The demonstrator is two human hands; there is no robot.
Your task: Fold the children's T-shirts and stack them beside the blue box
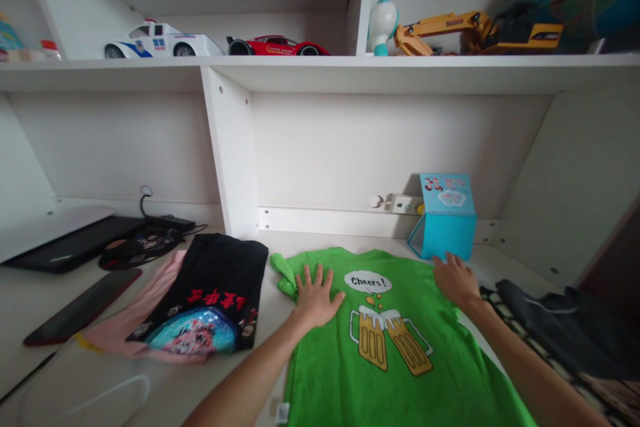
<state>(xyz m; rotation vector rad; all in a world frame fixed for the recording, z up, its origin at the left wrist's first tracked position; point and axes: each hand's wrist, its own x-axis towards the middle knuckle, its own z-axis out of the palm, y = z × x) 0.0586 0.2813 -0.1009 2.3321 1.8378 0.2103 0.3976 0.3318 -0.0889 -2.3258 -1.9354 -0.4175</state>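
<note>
A green T-shirt (395, 367) with a "Cheers!" beer-mug print lies spread on the white desk in front of me. My left hand (316, 298) rests flat on its upper left part by the folded sleeve, fingers spread. My right hand (456, 278) lies flat on the shirt's upper right edge, fingers stretched out, close to a blue box (445, 217). Neither hand holds anything.
A folded black printed shirt (210, 303) on a pink garment (130, 320) lies to the left. Further left lie a phone (83, 307), a laptop (60, 237) and a cable. Dark clothes (555, 327) lie at the right. Toy cars (165, 40) and an excavator (475, 30) stand on the shelf above.
</note>
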